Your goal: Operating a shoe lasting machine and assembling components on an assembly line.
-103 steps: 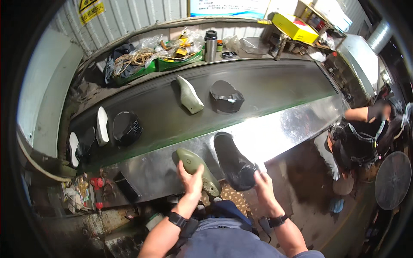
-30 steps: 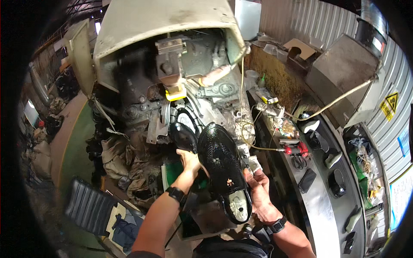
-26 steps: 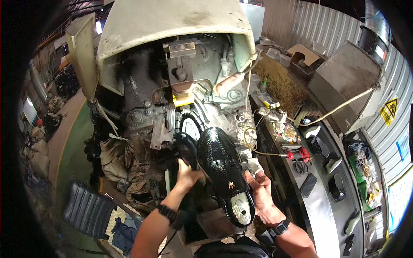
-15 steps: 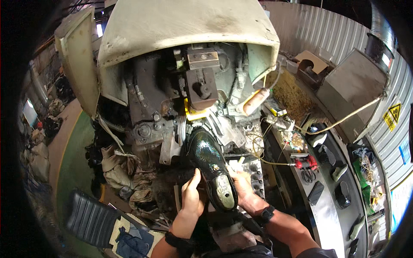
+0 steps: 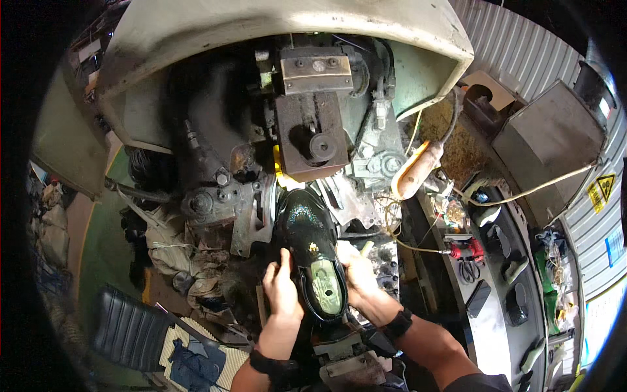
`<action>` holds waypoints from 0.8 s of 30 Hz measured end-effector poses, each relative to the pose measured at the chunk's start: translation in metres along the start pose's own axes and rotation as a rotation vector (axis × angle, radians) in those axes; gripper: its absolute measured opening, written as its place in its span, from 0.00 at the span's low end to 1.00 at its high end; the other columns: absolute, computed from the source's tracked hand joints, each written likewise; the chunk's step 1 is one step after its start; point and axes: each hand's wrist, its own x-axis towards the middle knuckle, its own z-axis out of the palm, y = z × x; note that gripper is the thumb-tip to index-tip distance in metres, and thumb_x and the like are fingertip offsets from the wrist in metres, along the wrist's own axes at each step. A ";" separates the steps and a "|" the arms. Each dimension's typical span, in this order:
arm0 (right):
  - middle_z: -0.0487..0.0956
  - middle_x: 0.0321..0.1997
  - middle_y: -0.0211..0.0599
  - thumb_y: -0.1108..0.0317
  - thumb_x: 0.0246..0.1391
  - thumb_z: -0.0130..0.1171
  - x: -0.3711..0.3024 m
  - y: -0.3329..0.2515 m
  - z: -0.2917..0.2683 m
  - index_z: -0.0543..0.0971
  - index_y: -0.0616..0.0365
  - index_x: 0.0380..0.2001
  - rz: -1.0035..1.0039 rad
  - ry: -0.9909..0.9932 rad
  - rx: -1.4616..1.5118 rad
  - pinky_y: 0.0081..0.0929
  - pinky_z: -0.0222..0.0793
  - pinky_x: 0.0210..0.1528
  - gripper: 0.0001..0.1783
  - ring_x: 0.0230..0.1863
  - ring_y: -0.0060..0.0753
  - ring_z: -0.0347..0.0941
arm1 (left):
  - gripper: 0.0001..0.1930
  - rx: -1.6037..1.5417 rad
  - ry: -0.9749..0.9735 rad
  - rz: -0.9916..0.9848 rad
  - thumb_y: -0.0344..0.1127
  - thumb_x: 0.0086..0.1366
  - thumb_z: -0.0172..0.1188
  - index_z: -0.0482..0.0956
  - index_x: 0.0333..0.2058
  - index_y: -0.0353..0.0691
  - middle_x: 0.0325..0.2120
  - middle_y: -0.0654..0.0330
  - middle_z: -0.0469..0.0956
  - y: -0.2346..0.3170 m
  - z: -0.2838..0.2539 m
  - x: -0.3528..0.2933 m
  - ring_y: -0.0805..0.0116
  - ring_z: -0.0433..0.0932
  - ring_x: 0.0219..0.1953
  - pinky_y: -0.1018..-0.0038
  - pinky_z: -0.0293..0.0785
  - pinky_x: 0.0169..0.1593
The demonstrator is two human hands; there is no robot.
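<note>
A glossy black shoe upper (image 5: 304, 225) on a pale green last (image 5: 324, 287) is held in both my hands, its toe pointing away from me into a large machine (image 5: 313, 124). My left hand (image 5: 282, 287) presses along the shoe's left side, thumb near the top edge. On the opposite side, my right hand (image 5: 359, 277) has its fingers wrapped against the heel half. The toe lies beneath the machine's dark metal block, between two metal side plates. A yellow part (image 5: 285, 173) sits just beyond the toe. The shoe's underside is hidden.
A lit work lamp (image 5: 418, 171) hangs right of the block. Further right, a red air tool (image 5: 467, 251) and a black phone (image 5: 479, 298) lie on a metal bench, beside a rack of several shoes (image 5: 516, 304). A black chair (image 5: 127, 330) stands at lower left.
The view has moved closer to the machine. The shoe has turned straighter, its toe now nearer the block and yellow part. Both hands keep their hold on it.
</note>
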 end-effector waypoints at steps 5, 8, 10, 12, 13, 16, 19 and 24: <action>0.80 0.36 0.26 0.72 0.61 0.60 0.017 0.014 -0.012 0.78 0.58 0.39 -0.037 0.049 -0.031 0.23 0.73 0.41 0.04 0.35 0.21 0.74 | 0.16 -0.043 0.104 0.151 0.39 0.70 0.62 0.70 0.23 0.44 0.23 0.74 0.69 -0.037 -0.004 0.020 0.82 0.62 0.29 0.80 0.60 0.36; 0.80 0.37 0.27 0.68 0.63 0.61 0.026 0.018 -0.027 0.78 0.59 0.40 -0.042 -0.022 -0.067 0.22 0.73 0.41 0.07 0.34 0.19 0.75 | 0.17 -0.073 0.188 0.161 0.42 0.71 0.61 0.71 0.23 0.44 0.23 0.74 0.70 -0.045 0.008 0.017 0.82 0.63 0.28 0.80 0.61 0.35; 0.80 0.37 0.27 0.67 0.64 0.61 0.029 0.024 -0.032 0.78 0.58 0.40 -0.065 -0.013 -0.090 0.21 0.73 0.41 0.07 0.34 0.19 0.74 | 0.18 -0.039 0.187 0.210 0.45 0.72 0.58 0.71 0.24 0.43 0.23 0.73 0.70 -0.055 0.003 0.020 0.83 0.63 0.27 0.81 0.63 0.33; 0.80 0.37 0.27 0.63 0.65 0.60 0.028 0.026 -0.031 0.77 0.57 0.40 -0.094 -0.001 -0.122 0.21 0.74 0.40 0.09 0.35 0.19 0.75 | 0.18 -0.021 0.185 0.236 0.45 0.73 0.58 0.71 0.24 0.43 0.23 0.73 0.70 -0.060 -0.001 0.022 0.83 0.63 0.28 0.81 0.63 0.33; 0.80 0.37 0.27 0.63 0.65 0.60 0.028 0.028 -0.030 0.77 0.57 0.40 -0.091 -0.008 -0.126 0.21 0.74 0.40 0.09 0.35 0.19 0.75 | 0.19 0.000 0.175 0.260 0.45 0.73 0.57 0.71 0.24 0.42 0.23 0.73 0.70 -0.063 -0.002 0.024 0.84 0.64 0.28 0.81 0.63 0.33; 0.81 0.38 0.29 0.63 0.65 0.59 0.028 0.033 -0.037 0.77 0.60 0.42 -0.051 -0.067 -0.046 0.24 0.77 0.39 0.11 0.35 0.22 0.77 | 0.19 -0.016 0.145 0.251 0.45 0.73 0.57 0.71 0.25 0.41 0.24 0.71 0.71 -0.075 -0.014 0.032 0.82 0.65 0.29 0.79 0.65 0.34; 0.82 0.40 0.32 0.63 0.66 0.59 0.029 0.035 -0.048 0.77 0.62 0.45 0.000 -0.059 -0.045 0.24 0.78 0.38 0.13 0.35 0.23 0.79 | 0.17 0.005 0.142 0.222 0.45 0.74 0.56 0.77 0.30 0.39 0.29 0.68 0.78 -0.070 -0.007 0.023 0.79 0.71 0.31 0.76 0.70 0.39; 0.83 0.40 0.37 0.63 0.66 0.58 0.008 0.029 -0.034 0.77 0.65 0.47 0.012 -0.021 -0.027 0.26 0.81 0.36 0.15 0.34 0.26 0.81 | 0.15 -0.210 0.082 0.041 0.43 0.74 0.54 0.80 0.43 0.36 0.38 0.63 0.82 -0.053 0.001 0.000 0.73 0.78 0.38 0.74 0.75 0.45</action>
